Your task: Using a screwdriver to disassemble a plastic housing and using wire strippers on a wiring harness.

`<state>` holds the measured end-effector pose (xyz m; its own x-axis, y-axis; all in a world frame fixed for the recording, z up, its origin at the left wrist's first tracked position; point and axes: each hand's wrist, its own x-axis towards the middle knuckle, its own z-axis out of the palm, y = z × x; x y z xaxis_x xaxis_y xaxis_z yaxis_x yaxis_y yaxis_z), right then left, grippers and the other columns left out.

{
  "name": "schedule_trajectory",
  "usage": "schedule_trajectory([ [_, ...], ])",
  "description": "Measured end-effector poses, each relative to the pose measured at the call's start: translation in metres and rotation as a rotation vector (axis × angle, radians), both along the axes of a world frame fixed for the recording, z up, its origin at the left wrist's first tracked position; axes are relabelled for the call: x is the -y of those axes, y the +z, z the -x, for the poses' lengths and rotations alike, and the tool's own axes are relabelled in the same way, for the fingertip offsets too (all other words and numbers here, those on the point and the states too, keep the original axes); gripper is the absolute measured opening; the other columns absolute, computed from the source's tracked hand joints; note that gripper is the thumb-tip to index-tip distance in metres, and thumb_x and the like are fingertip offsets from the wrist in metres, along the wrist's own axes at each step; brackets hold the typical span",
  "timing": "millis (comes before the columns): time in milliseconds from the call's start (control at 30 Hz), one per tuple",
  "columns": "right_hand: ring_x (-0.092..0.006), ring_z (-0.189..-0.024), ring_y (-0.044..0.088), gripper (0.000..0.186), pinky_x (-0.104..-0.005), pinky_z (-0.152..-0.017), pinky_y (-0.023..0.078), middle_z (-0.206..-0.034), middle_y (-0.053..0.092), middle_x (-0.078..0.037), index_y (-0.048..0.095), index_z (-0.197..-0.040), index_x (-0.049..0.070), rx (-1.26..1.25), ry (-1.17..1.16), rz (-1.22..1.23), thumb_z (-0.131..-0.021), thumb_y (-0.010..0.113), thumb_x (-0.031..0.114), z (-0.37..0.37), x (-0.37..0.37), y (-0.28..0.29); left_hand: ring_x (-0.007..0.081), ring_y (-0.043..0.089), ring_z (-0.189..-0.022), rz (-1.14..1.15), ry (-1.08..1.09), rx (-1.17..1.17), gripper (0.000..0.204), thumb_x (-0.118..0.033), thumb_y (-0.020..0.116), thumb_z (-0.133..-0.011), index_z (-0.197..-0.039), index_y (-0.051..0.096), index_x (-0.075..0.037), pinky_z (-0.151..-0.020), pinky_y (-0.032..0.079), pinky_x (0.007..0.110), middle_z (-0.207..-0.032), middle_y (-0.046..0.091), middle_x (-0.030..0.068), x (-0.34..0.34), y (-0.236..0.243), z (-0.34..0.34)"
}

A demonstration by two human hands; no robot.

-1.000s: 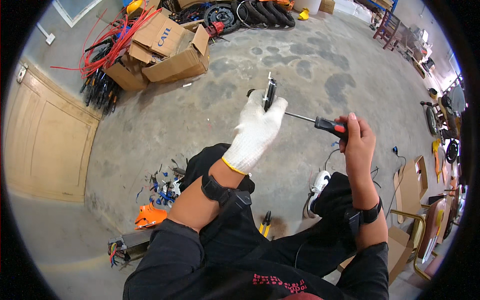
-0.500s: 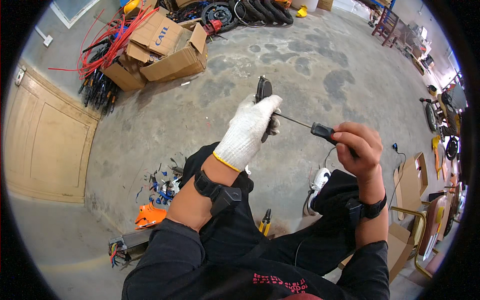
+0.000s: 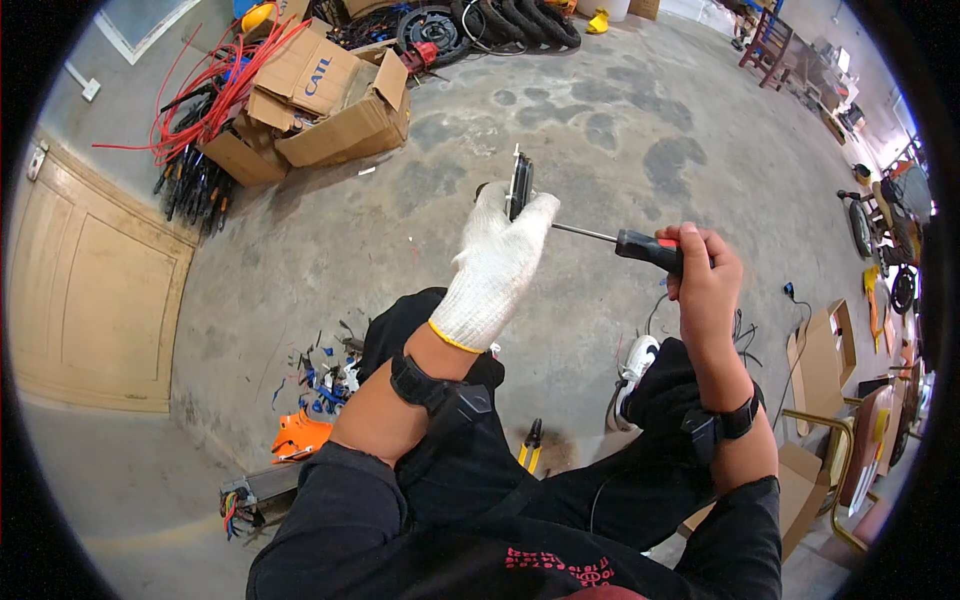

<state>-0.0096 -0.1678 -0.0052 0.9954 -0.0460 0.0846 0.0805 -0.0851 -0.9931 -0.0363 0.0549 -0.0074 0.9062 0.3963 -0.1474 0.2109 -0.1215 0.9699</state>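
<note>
My left hand (image 3: 495,255), in a white knitted glove, is closed around a narrow black part (image 3: 521,185) with a light metal edge; its exact kind is unclear. The part stands nearly upright out of the top of the fist. My right hand (image 3: 712,285) is bare and grips a screwdriver (image 3: 645,248) by its black and red handle. The shaft points left at the gloved hand, and its tip is hidden behind the glove. On the floor between my legs lies a yellow-handled cutting tool (image 3: 531,447).
Small blue and dark scraps (image 3: 325,375) lie to the left beside an orange panel (image 3: 299,434) and a metal unit with coloured wires (image 3: 237,508). Farther off are cardboard boxes (image 3: 345,130), red cables (image 3: 215,95) and tyres (image 3: 520,22). A gold-framed chair (image 3: 850,450) stands at right.
The black part has turned in my left hand and shows its narrow edge. My right hand has shifted left and up, its grip on the screwdriver changed, and the shaft lies flatter.
</note>
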Motion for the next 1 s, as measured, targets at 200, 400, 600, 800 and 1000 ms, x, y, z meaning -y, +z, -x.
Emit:
schedule_trajectory([
  [200, -0.0118, -0.056, 0.06, 0.022, -0.0238, -0.05, 0.045, -0.086, 0.071, -0.009, 0.069, -0.098, 0.0, 0.142, 0.077, -0.014, -0.098, 0.06, 0.02, 0.007, -0.006, 0.009, 0.0136, 0.057, -0.06, 0.152, 0.066, 0.003, 0.031, -0.031, 0.066, -0.093, -0.101, 0.059, -0.002, -0.062, 0.049, 0.029, -0.071, 0.059, 0.0048, -0.007, 0.004, 0.0],
  [400, -0.0216, -0.07, 0.07, 0.011, -0.0292, -0.062, 0.056, -0.087, 0.071, -0.01, 0.068, -0.093, 0.005, 1.197, 0.337, 0.551, -0.086, 0.072, 0.013, -0.009, 0.023, 0.012, 0.0165, 0.06, -0.058, 0.531, -0.041, -0.14, 0.028, -0.028, 0.063, -0.094, -0.09, 0.062, 0.0, -0.058, 0.051, 0.029, -0.068, 0.062, 0.0075, -0.008, 0.002, -0.002],
  [600, -0.0194, -0.068, 0.069, 0.006, -0.0279, -0.06, 0.054, -0.084, 0.071, -0.012, 0.068, -0.087, 0.003, 1.123, 0.293, 0.511, -0.087, 0.07, 0.009, -0.005, 0.02, 0.007, 0.0151, 0.058, -0.056, 0.501, -0.052, -0.084, 0.028, -0.029, 0.063, -0.093, -0.091, 0.062, -0.001, -0.056, 0.047, 0.027, -0.067, 0.062, 0.0066, -0.005, 0.009, 0.003],
  [800, -0.0051, -0.054, 0.054, 0.019, -0.0216, -0.051, 0.042, -0.081, 0.072, -0.006, 0.072, -0.091, -0.002, 0.469, 0.097, 0.195, -0.096, 0.061, 0.012, 0.012, 0.009, -0.003, 0.0124, 0.056, -0.055, 0.226, -0.031, -0.101, 0.028, -0.032, 0.067, -0.09, -0.095, 0.06, -0.005, -0.054, 0.043, 0.026, -0.066, 0.06, 0.004, 0.0, 0.012, 0.006],
  [1000, -0.0064, -0.05, 0.053, 0.029, -0.0226, -0.047, 0.039, -0.079, 0.07, -0.006, 0.071, -0.089, -0.002, 0.095, 0.013, 0.056, -0.099, 0.059, 0.022, 0.004, 0.003, -0.002, 0.0124, 0.055, -0.058, 0.092, -0.052, -0.023, 0.032, -0.034, 0.067, -0.09, -0.098, 0.06, -0.003, -0.056, 0.045, 0.028, -0.069, 0.058, 0.0037, -0.004, -0.002, 0.003],
])
